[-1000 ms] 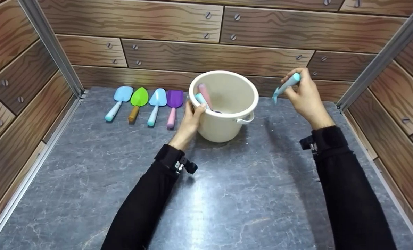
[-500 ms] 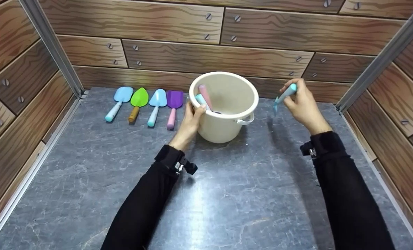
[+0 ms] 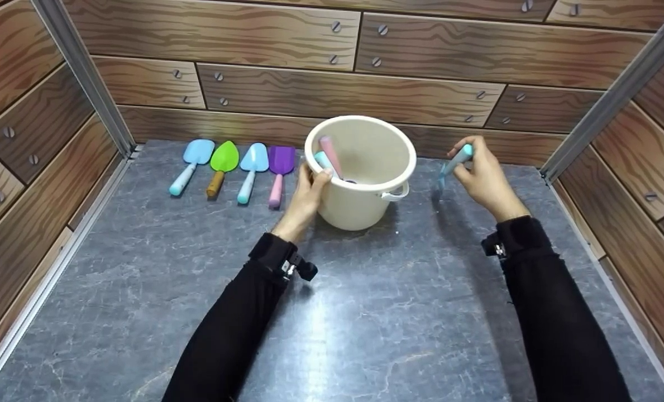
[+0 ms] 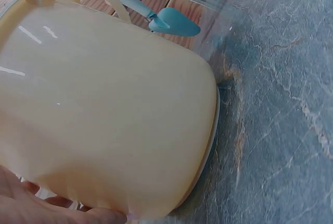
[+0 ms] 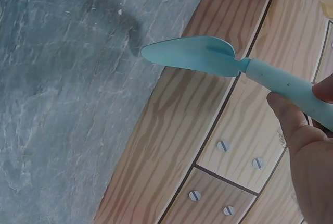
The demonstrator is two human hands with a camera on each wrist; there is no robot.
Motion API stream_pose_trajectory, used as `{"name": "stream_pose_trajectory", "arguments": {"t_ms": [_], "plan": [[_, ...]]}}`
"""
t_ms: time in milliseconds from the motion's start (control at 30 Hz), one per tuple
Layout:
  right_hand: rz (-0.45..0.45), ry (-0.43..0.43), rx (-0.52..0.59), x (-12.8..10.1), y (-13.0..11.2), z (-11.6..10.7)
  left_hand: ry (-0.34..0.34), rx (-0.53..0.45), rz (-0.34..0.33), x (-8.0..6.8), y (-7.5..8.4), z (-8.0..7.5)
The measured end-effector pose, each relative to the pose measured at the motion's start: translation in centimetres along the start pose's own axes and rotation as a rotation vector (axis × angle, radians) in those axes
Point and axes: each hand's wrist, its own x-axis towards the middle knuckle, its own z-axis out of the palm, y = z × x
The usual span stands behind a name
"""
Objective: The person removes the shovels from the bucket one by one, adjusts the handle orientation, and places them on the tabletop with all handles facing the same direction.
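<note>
In the head view a cream bucket [image 3: 354, 207] stands upright on the grey floor. My left hand [image 3: 301, 204] grips its left side, thumb at the rim. To the bucket's right, my right hand [image 3: 488, 181] holds a light-blue garden trowel [image 3: 459, 158] by its handle, blade downward. The right wrist view shows the whole blade [image 5: 192, 56] with its tip close to the floor; whether it touches cannot be told. Inside the bucket a pink handle [image 3: 330, 153] and a turquoise handle [image 3: 323, 160] lean on the wall; their lower ends are mostly hidden.
Left of the bucket lie several trowels in a row: a blue one [image 3: 199, 152], a green one [image 3: 224, 156] with a brown handle, another blue one [image 3: 254, 157] and a purple one [image 3: 281, 160] with a pink handle. Wood-patterned walls [image 3: 287, 89] enclose the floor [image 3: 142, 279].
My right hand has lowered the trowel toward the floor and slightly left. The left hand and the bucket stay where they were.
</note>
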Motion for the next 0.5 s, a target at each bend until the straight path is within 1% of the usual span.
{"name": "stream_pose_trajectory", "arguments": {"t_ms": [333, 500], "plan": [[0.0, 0.033, -0.001, -0.4, 0.7, 0.6, 0.003, 0.009, 0.022, -0.3, 0.1, 0.0], [0.011, 0.012, 0.041, -0.5, 1.2, 0.8, 0.004, 0.008, 0.024, -0.1, 0.0, 0.0]]}}
